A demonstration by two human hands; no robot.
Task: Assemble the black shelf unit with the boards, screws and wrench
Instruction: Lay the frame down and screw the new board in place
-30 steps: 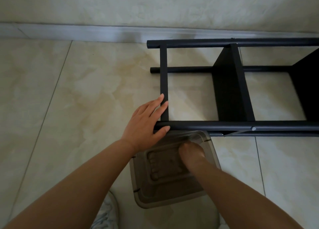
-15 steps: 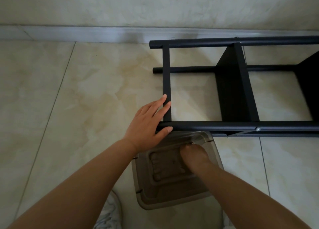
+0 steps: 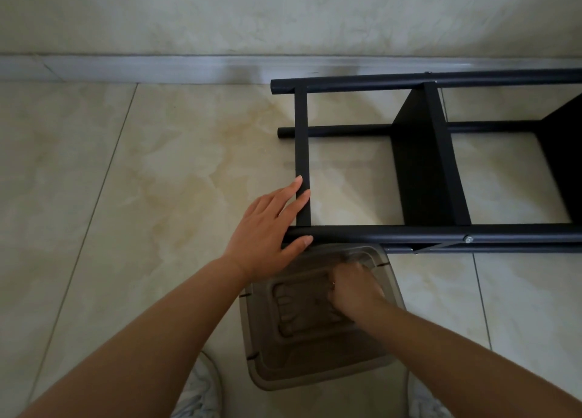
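Shelf frame (image 3: 441, 233) lies on its side on the floor, two boards (image 3: 422, 172) already fitted. Left hand (image 3: 267, 228) flat, bracing the near-left corner. Right hand (image 3: 354, 287) fingers curled inside a translucent bin (image 3: 258, 348); contents unclear. More fastening likely remains.

Light: dim, soft daylight on your pale marble floor tiles (image 3: 157, 181) | Shadows: faint, under your black metal shelf frame (image 3: 409, 232) | Focus: mostly sharp | Edges: wide-angle bending visible
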